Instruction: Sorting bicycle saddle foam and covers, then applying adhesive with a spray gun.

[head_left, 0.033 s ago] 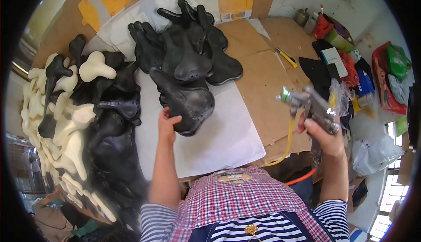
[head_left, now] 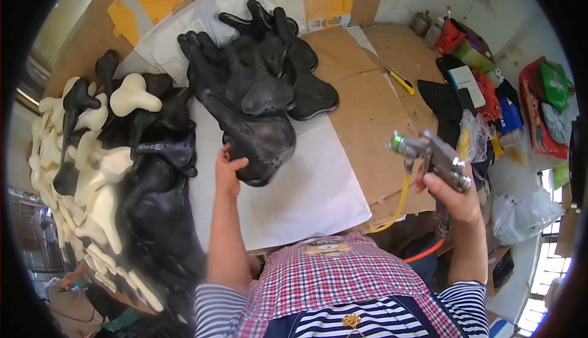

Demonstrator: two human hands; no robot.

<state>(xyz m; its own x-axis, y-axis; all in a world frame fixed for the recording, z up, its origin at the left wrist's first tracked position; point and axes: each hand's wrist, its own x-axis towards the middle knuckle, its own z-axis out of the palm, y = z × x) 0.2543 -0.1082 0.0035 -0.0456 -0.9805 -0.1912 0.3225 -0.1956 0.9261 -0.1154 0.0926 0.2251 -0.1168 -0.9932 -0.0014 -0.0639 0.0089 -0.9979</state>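
My left hand [head_left: 229, 169] is closed on the left edge of a black bicycle saddle [head_left: 269, 142], thumb on the near side and the other fingers partly hidden behind it. The saddle's wide end faces me, with pale specks on its surface. Its narrow end overlaps a heap of black saddles [head_left: 266, 93] lying beyond it. At the right, my right hand [head_left: 456, 197] grips a metal spray gun [head_left: 432, 157], whose green-ringed nozzle points left. A yellow hose [head_left: 405, 200] runs down from the gun, and a red-orange hose [head_left: 422, 252] passes below.
White paper [head_left: 306, 197] and cardboard [head_left: 367, 117] cover the table. Cream foam saddle pads [head_left: 101, 209] and black saddles [head_left: 162, 197] pile up at the left. A yellow utility knife [head_left: 400, 81] lies at the back right, near bags and a white box [head_left: 467, 87].
The saddle in my left hand has shifted slightly left and tilted, and its pale specks look fainter. My right hand has turned the spray gun a little, with its nozzle slightly lower.
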